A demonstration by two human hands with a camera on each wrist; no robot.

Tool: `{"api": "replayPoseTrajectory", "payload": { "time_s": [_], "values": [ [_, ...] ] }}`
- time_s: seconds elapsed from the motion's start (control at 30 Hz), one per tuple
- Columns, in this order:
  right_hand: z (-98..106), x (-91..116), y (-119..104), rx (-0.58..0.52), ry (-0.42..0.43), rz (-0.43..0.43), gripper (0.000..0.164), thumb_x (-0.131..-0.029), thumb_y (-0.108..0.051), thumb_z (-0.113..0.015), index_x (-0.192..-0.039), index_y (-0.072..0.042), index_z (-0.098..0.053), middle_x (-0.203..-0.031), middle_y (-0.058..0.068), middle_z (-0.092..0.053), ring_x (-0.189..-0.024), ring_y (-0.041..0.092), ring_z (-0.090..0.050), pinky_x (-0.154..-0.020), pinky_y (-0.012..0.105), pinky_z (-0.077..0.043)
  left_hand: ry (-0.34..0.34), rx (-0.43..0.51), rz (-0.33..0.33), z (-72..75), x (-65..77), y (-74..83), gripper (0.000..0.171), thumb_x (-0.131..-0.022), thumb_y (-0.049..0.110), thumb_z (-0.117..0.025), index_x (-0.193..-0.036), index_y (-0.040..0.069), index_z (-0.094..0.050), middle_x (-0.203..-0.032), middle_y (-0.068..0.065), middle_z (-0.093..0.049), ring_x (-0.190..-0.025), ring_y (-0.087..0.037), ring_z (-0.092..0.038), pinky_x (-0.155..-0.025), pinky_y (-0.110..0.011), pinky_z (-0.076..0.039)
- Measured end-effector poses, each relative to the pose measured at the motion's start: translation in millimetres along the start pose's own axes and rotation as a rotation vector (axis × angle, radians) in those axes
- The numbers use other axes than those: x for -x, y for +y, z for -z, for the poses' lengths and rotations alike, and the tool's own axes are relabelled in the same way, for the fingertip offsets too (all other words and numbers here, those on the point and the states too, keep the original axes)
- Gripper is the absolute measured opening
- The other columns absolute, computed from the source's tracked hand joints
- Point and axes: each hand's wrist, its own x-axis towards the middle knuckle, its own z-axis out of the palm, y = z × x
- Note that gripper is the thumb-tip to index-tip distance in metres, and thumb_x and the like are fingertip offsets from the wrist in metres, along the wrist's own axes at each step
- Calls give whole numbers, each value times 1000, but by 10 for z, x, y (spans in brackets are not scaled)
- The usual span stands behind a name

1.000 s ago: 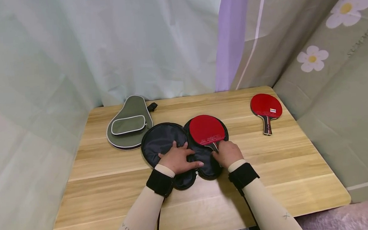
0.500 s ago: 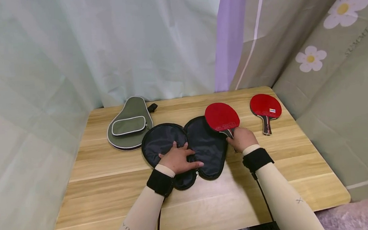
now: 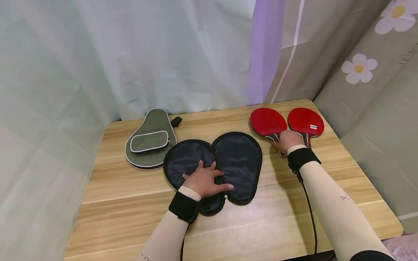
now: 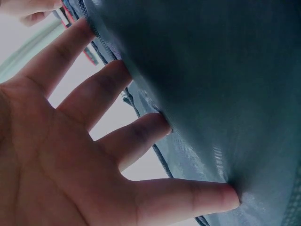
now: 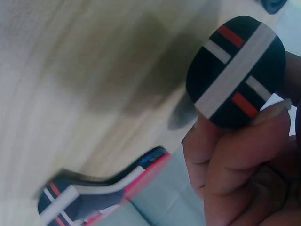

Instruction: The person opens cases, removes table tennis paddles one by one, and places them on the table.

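Observation:
A black zip case lies unfolded mid-table, its left half [image 3: 182, 157] beside its right half [image 3: 240, 164]. My left hand [image 3: 205, 181] rests on it with spread fingers; in the left wrist view the fingertips press into the dark fabric [image 4: 221, 94]. To the right, my right hand [image 3: 289, 141] grips the handle of a red table tennis paddle [image 3: 267, 121]. The right wrist view shows that handle's striped butt [image 5: 237, 70] raised over the table, with curled fingers [image 5: 244, 165] around it. A second red paddle [image 3: 305, 120] lies just right of that hand, which partly hides its handle.
At the back left lies a grey-green paddle case [image 3: 147, 125] with white piping, a front pocket and a black strap [image 3: 176, 121]. The wooden table [image 3: 129, 219] has curtains [image 3: 178, 61] behind it and at both sides. Cables trail from both wrist bands.
My right hand has lifted the paddle off the case's right half and carried it right and back, beside the second paddle. My left hand has stayed on the case.

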Motion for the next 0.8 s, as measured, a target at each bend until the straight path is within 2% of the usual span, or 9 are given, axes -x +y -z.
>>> {"api": "replayPoseTrajectory", "payload": {
  "time_s": [0.2,0.33,0.67,0.8],
  "values": [
    [11,50,-66,-39,-67,-13,44,-101,-40,-80,-70,-10,-73,-68,9,-70,-71,31,-66,-67,45,-52,-2,4,4,5,-3,-6,79,-96,83,-70,-157,32,-71,-183,-7,-43,-174,-59,-19,-105,-107,-23],
    [4,68,-108,-63,-77,-29,43,-102,-38,-80,-69,-10,-72,-67,8,-69,-69,30,-65,-64,43,-51,-3,5,4,8,5,-3,79,-96,83,-70,-156,32,-71,-183,-6,-43,-174,-59,-19,-105,-108,-23],
    [50,29,-88,-54,-84,-64,43,-99,-42,-83,-89,0,-83,-76,13,-76,-73,33,-67,-69,45,-54,2,-1,9,17,6,11,79,-97,83,-69,-157,32,-70,-183,-6,-42,-174,-58,-19,-108,-106,-22],
    [138,96,-159,-46,-82,-80,46,-99,-41,-84,-95,5,-83,-80,18,-79,-76,35,-69,-73,49,-57,0,-2,9,9,10,6,79,-97,82,-69,-158,32,-70,-183,-6,-42,-174,-58,-19,-108,-106,-23]
  ]
}}
